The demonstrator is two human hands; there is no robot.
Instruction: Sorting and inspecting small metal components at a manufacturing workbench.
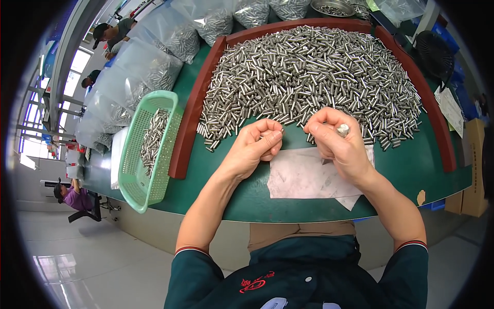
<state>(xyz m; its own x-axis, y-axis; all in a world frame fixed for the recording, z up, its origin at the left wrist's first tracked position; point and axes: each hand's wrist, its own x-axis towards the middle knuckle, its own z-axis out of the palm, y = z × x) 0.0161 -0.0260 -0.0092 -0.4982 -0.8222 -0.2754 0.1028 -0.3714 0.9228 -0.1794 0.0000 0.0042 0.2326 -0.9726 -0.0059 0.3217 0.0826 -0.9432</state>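
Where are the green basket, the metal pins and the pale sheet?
Green basket (173, 135), head view: its right wall.
Metal pins (311, 80), head view: middle of the pile.
Pale sheet (302, 178), head view: its bare middle.

Left hand (254, 146) pinched, contents unclear; right hand (337, 147) grips a whitish wad (342, 130). Metal pins (309, 72) lie heaped beyond on green table (401, 177); cloth (303, 177) beneath right hand; basket (135, 174) at left.

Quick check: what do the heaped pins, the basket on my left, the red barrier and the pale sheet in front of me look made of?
Pins: metal, likely steel; bright, silvery glints.
Basket: probably moulded plastic; evenly perforated green walls.
Barrier: painted, perhaps wood; the dark red coat hides what's beneath.
Sheet: cloth or paper, unclear; matte, smudged surface.
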